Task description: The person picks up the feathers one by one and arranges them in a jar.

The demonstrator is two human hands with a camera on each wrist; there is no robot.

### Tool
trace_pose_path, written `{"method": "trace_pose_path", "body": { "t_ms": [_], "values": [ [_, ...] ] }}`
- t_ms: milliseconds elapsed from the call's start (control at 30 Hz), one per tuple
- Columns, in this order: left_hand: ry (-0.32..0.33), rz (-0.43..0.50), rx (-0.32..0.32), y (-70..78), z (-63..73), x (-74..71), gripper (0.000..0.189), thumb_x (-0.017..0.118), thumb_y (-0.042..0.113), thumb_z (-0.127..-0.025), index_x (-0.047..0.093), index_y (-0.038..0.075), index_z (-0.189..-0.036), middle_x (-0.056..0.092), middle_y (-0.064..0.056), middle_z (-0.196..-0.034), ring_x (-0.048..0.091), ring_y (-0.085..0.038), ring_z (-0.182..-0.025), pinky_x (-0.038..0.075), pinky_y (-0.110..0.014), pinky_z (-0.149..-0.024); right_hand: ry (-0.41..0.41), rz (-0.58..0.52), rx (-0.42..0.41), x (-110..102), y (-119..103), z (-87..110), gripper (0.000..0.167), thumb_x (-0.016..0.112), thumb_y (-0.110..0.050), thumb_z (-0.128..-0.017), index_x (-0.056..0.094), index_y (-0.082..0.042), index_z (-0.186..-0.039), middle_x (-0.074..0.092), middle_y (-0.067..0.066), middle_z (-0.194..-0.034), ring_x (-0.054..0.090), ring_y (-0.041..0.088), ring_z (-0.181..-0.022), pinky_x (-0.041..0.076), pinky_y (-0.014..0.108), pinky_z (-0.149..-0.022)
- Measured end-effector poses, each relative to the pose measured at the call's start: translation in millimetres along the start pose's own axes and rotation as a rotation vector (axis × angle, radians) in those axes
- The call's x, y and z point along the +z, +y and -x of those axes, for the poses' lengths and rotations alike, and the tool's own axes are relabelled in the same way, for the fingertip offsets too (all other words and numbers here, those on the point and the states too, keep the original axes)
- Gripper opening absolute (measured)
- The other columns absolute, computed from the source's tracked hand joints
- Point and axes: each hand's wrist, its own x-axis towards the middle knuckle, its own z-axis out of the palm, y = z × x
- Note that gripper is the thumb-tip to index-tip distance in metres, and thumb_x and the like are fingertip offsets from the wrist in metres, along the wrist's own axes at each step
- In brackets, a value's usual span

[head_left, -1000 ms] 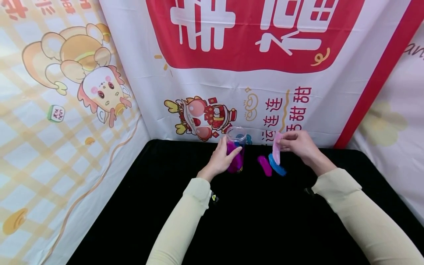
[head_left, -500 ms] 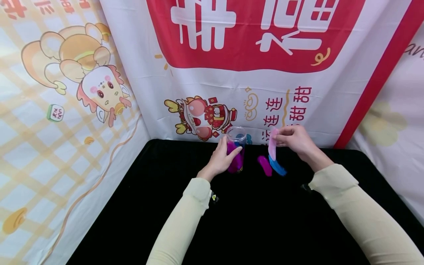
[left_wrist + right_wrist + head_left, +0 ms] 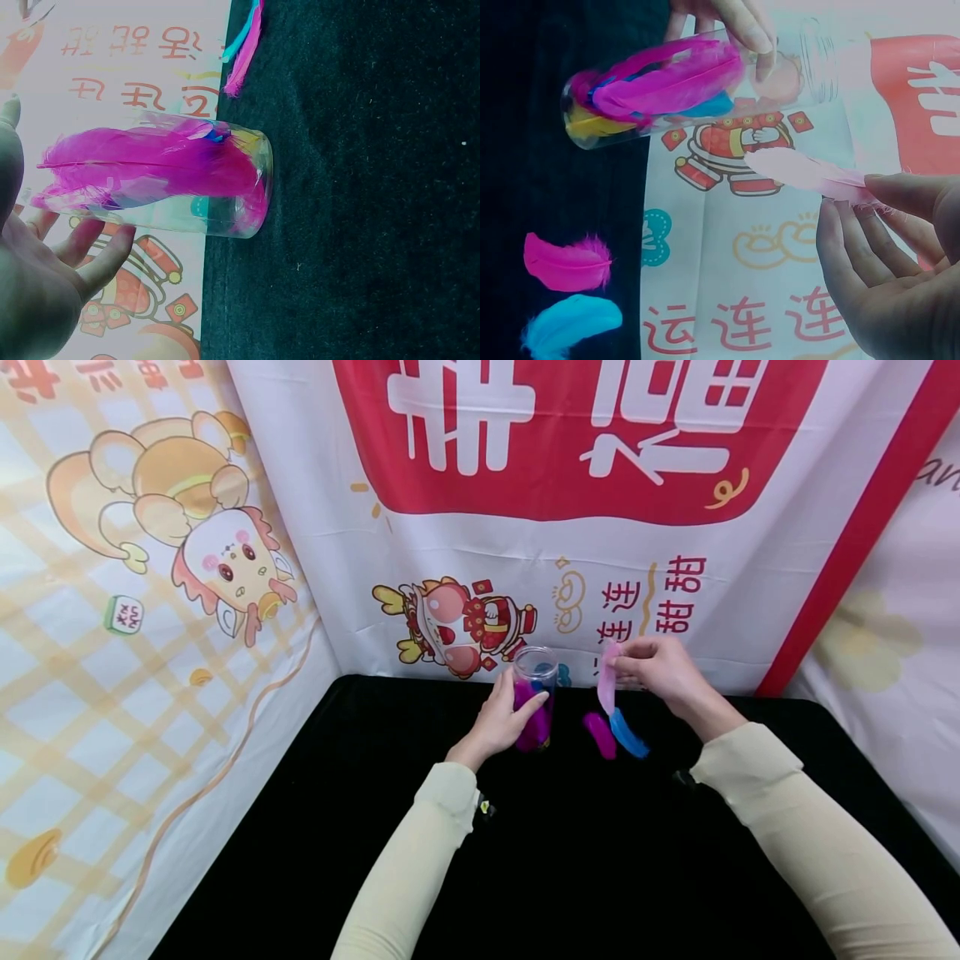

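My left hand (image 3: 495, 718) grips a clear jar (image 3: 536, 662) by its side, the fingers and thumb around it. The jar stands upright on the black table, its mouth uncovered. Inside lie magenta, blue and yellow feathers (image 3: 667, 86). My right hand (image 3: 667, 675) pinches a pale pink feather (image 3: 802, 174) by one end between thumb and fingers, to the right of the jar and apart from it. Below it on the table are a magenta feather (image 3: 600, 735) and a blue feather (image 3: 628, 735), side by side.
The black table (image 3: 525, 868) reaches back to a white and red printed cloth (image 3: 465, 547). Another printed cloth (image 3: 135, 710) hangs at the left side. A small dark object with a yellow-green mark (image 3: 486, 808) shows by my left cuff.
My right hand has moved left and slightly up with the pale pink feather, nearer the jar, uncovering more of the blue feather. My left hand and the jar have stayed put.
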Motion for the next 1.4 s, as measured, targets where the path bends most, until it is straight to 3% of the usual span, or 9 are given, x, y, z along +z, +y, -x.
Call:
{"method": "trace_pose_path", "body": {
  "t_ms": [733, 1000, 1233, 1400],
  "values": [
    [0.004, -0.020, -0.008, 1.8, 0.3, 0.0, 0.086, 0.052, 0.065, -0.099, 0.016, 0.022, -0.163, 0.037, -0.009, -0.156, 0.044, -0.033, -0.141, 0.037, -0.053, -0.114, 0.035, 0.065, -0.074, 12, -18, -5.1, 0.032, 0.075, -0.014, -0.095, 0.068, 0.008, -0.118, 0.077, -0.002, -0.094, 0.073, 0.010, -0.083, 0.058, 0.024, -0.074],
    [0.004, -0.017, -0.015, 2.8, 0.5, 0.1, 0.084, 0.054, 0.063, -0.099, 0.016, 0.022, -0.163, 0.037, -0.009, -0.155, 0.045, -0.034, -0.141, 0.038, -0.053, -0.114, 0.050, 0.030, -0.105, 17, -24, -5.2, 0.031, 0.075, -0.010, -0.094, 0.068, 0.010, -0.116, 0.077, 0.000, -0.092, 0.073, 0.010, -0.081, 0.059, 0.024, -0.074],
    [0.006, -0.004, -0.013, 2.7, 0.3, 1.0, 0.080, 0.058, 0.052, -0.102, 0.015, 0.022, -0.163, 0.035, -0.010, -0.157, 0.043, -0.035, -0.142, 0.037, -0.054, -0.114, 0.062, 0.038, -0.111, 20, -28, -5.9, 0.029, 0.076, -0.012, -0.094, 0.070, 0.008, -0.114, 0.078, 0.002, -0.095, 0.074, 0.011, -0.084, 0.059, 0.025, -0.077],
    [0.006, -0.011, -0.007, 2.4, -0.2, 0.9, 0.082, 0.056, 0.057, -0.101, 0.015, 0.022, -0.163, 0.034, -0.009, -0.158, 0.043, -0.034, -0.142, 0.037, -0.053, -0.115, 0.055, 0.032, -0.126, 23, -30, -7.4, 0.029, 0.076, -0.012, -0.094, 0.071, 0.007, -0.115, 0.078, 0.002, -0.096, 0.074, 0.012, -0.086, 0.059, 0.028, -0.080]
  ]
}}
